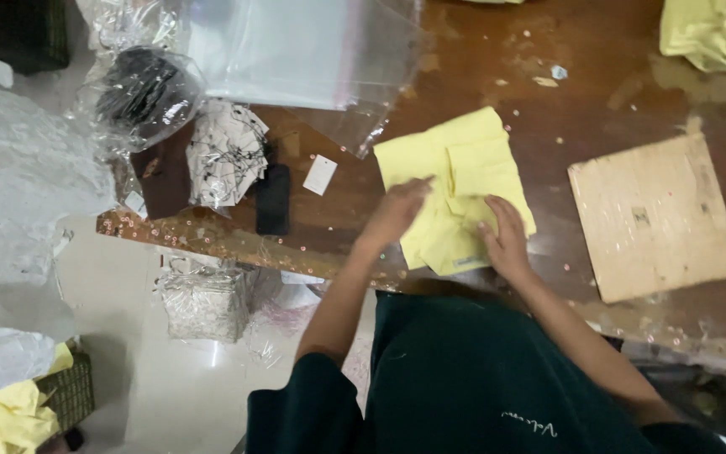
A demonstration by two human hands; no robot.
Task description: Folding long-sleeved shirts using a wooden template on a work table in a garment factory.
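Hands flat on folded pale-yellow cloth garment

I see left hand spread at its nine o'clock edge, right hand pressing at five o'clock, brown wooden tabletop beneath.

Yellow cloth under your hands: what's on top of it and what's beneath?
Both hands, left hand and right hand, press on the folded yellow cloth. It lies on the brown table; whatever the cloth covers is hidden.

Clear plastic bags lie at the far edge of the brown tabletop. A small white rectangular tag rests beside a black phone, screen dark, near a heap of white tags.
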